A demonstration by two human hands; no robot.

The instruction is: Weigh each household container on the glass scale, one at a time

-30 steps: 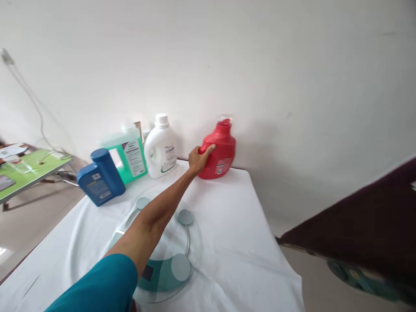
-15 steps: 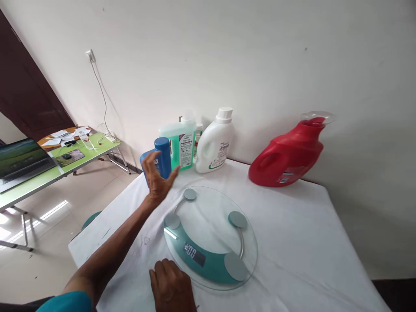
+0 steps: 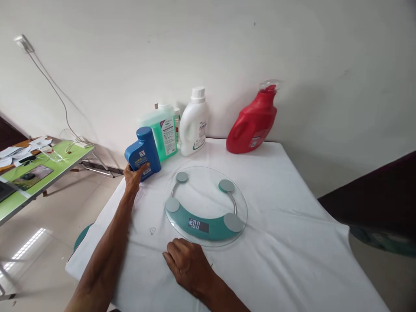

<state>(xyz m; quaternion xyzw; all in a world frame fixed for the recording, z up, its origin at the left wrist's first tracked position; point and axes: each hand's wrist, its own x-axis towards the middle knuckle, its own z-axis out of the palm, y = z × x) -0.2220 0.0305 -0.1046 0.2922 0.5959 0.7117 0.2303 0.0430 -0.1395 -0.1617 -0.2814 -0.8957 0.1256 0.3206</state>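
White cloth covers the worktop [image 3: 292,208], which stands against a pale wall. At its far left edge the left hand [image 3: 134,177] grips the lower body of a blue bottle [image 3: 143,152], fingers wrapped around it; the bottle is squat, with a blue cap and a printed label, and is tilted slightly. Just behind it stand a green jug [image 3: 161,131], a white bottle [image 3: 194,123] and a red bottle [image 3: 253,122]. The right hand [image 3: 188,265] rests flat and empty on the cloth, just in front of a round glass scale [image 3: 205,206].
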